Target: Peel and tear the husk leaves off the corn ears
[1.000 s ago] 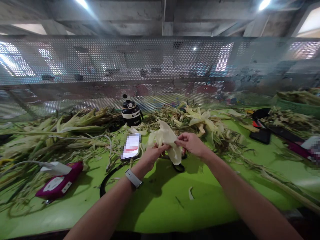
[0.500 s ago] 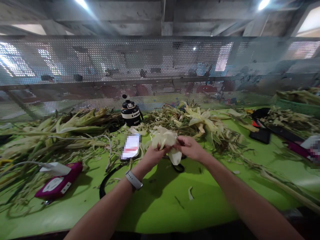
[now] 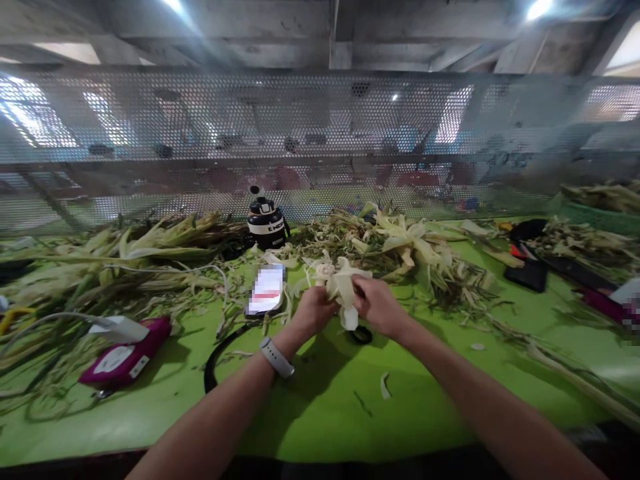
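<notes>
Over the middle of the green table my left hand [image 3: 316, 312], a grey watch on its wrist, is closed round a bundle of pale corn husk. A knobbly, cream-pink head of the bundle shows above that hand. The fingers of my right hand [image 3: 376, 301] are pinched on broad whitish corn husk pieces [image 3: 342, 283], spread like petals just right of the head. A pale flap of husk hangs below, between the hands. Which fingers grip which layer is partly hidden. Behind the hands lie scraps of dried husk [image 3: 350, 233].
A lit phone [image 3: 267, 290] and a black bottle [image 3: 267, 227] stand left of the hands. Farther left are a magenta power bank [image 3: 127, 360] with a cable and a husk heap [image 3: 165, 240]. A black phone [image 3: 526, 275] and green basket [image 3: 587, 217] are right. A perforated screen [image 3: 320, 127] rises behind.
The husk petals have swung to the right and folded down, exposing the knobbly head that they covered before. My hands stay near each other; the view has shifted slightly.
</notes>
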A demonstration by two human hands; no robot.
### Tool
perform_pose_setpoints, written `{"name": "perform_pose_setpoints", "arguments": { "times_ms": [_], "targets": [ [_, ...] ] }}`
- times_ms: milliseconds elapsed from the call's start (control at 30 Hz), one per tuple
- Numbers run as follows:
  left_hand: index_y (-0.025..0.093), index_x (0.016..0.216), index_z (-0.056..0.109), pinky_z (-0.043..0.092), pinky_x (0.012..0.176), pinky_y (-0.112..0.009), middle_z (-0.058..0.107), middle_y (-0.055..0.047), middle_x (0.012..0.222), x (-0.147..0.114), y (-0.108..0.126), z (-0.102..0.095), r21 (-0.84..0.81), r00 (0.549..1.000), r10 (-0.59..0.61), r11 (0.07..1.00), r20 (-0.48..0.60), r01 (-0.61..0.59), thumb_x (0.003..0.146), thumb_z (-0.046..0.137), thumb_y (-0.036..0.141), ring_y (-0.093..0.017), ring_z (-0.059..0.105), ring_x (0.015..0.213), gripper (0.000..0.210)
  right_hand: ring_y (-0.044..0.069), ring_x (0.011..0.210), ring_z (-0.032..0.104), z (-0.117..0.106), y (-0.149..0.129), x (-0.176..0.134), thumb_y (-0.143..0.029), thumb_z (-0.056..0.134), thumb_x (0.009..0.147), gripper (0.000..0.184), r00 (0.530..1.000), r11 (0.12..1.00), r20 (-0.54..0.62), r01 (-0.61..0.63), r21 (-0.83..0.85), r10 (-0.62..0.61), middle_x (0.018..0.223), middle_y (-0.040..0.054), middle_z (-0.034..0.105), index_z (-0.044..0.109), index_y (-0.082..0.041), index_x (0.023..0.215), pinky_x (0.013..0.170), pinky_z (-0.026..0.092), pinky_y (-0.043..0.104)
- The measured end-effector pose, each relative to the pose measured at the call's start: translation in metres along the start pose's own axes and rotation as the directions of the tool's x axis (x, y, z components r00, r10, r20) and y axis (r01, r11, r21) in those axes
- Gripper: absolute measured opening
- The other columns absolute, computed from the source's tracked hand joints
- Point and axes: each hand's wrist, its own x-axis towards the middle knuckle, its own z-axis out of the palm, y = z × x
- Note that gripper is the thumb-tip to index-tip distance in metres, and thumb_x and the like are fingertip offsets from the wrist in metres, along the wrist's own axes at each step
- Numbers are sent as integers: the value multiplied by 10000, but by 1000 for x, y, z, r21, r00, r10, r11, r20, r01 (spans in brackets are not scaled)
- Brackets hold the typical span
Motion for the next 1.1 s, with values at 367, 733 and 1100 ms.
{"name": "perform_pose_setpoints", "arguments": {
  "times_ms": [367,733,1100],
  "targets": [
    [113,633,641,260,424,-202,528,15,504,9,-7,-13,-195,984,-154,972,-91,134,598,703,396,-66,386,434,292,63,413,331,-110,28,2,-377,665,711,229,945,625,-194,-13,781,262,525,-65,407,520,-211,647,392,307,197],
    [127,719,652,274,452,-179,549,34,565,-3,5,0,-460,978,-184,863,99,209,537,795,381,-46,404,470,344,113,458,534,-43,25,13,-487,595,781,332,928,917,51,-373,144,369,654,32,655,589,-165,699,454,421,234],
    [129,711,661,238,450,-186,531,43,554,-1,6,-2,-441,989,-95,887,114,136,618,755,389,-36,369,462,292,66,375,483,-15,19,11,-357,709,693,264,897,790,298,-432,436,326,487,-71,531,538,-156,684,382,355,174]
  ]
}}
